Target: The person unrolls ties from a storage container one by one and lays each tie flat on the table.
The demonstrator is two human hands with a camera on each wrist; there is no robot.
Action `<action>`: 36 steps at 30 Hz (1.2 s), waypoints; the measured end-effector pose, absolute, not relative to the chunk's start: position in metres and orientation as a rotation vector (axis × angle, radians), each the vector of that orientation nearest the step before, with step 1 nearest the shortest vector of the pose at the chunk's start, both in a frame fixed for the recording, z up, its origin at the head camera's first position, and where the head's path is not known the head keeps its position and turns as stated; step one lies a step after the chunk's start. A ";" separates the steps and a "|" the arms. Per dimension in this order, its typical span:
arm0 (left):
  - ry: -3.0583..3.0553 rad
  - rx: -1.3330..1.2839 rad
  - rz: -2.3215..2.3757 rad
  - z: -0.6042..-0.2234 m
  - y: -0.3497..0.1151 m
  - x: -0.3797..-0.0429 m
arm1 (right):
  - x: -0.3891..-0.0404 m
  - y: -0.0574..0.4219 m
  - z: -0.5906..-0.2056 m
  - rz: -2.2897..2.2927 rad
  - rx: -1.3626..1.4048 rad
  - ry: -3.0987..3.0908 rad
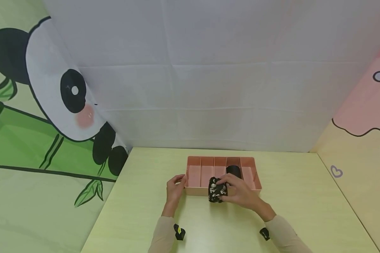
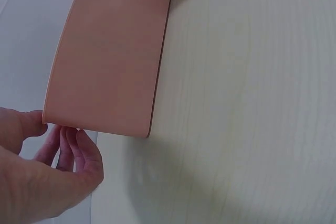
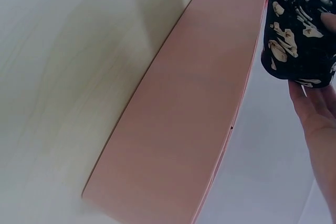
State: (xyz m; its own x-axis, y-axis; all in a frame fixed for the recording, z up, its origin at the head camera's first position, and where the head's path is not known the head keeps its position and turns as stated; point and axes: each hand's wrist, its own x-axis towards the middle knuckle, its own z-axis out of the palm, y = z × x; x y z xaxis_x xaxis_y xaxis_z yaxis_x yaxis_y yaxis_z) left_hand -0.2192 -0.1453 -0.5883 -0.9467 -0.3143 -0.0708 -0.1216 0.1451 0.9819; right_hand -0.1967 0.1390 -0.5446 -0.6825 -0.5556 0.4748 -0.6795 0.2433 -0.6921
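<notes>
A pink divided storage box sits on the table with its compartments facing up. At its front left corner my left hand pinches the rim, thumb at the top edge and fingers against the outer side, as the left wrist view shows. My right hand holds a rolled black cloth with a pale flower print between thumb and fingers. That roll is above the front rim, overlapping the middle of the box in the head view. A plain black roll lies in the compartment second from the right.
The pale wooden table meets a white cloth backdrop close behind the box. A panda-printed panel stands at the left, and a pink and yellow panel at the right. Black wrist devices are by both sleeves.
</notes>
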 end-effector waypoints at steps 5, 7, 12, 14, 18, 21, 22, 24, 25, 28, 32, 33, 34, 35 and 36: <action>-2.259 0.438 -1.898 -0.587 -0.146 -0.218 | -0.196 0.132 -0.546 1.422 1.207 -2.358; -2.266 0.449 -1.894 -0.587 -0.146 -0.218 | -0.195 0.130 -0.546 1.410 1.214 -2.358; -2.270 0.455 -1.893 -0.585 -0.146 -0.217 | -0.193 0.124 -0.545 1.434 1.203 -2.398; -2.265 0.452 -1.897 -0.584 -0.146 -0.216 | -0.192 0.121 -0.544 1.435 1.196 -2.421; -2.256 0.446 -1.913 -0.583 -0.146 -0.214 | -0.191 0.116 -0.544 1.403 1.206 -2.430; -2.247 0.443 -1.930 -0.583 -0.147 -0.212 | -0.191 0.113 -0.546 1.401 1.239 -2.416; -2.243 0.439 -1.934 -0.583 -0.148 -0.211 | -0.192 0.112 -0.547 1.402 1.250 -2.411; -2.239 0.436 -1.937 -0.583 -0.148 -0.210 | -0.192 0.109 -0.548 1.417 1.266 -2.406; -2.238 0.437 -1.938 -0.583 -0.149 -0.210 | -0.193 0.108 -0.548 1.423 1.272 -2.403; -2.244 0.442 -1.930 -0.583 -0.149 -0.208 | -0.193 0.106 -0.548 1.427 1.279 -2.398; -2.259 0.437 -1.924 -0.583 -0.150 -0.205 | -0.192 0.103 -0.549 1.428 1.280 -2.398; -2.261 0.433 -1.924 -0.583 -0.150 -0.204 | -0.192 0.102 -0.549 1.431 1.283 -2.395; -2.262 0.435 -1.924 -0.583 -0.150 -0.203 | -0.192 0.101 -0.549 1.431 1.284 -2.393; -2.265 0.441 -1.922 -0.583 -0.151 -0.202 | -0.191 0.100 -0.550 1.436 1.283 -2.392; -2.268 0.449 -1.921 -0.582 -0.151 -0.201 | -0.191 0.099 -0.550 1.439 1.286 -2.387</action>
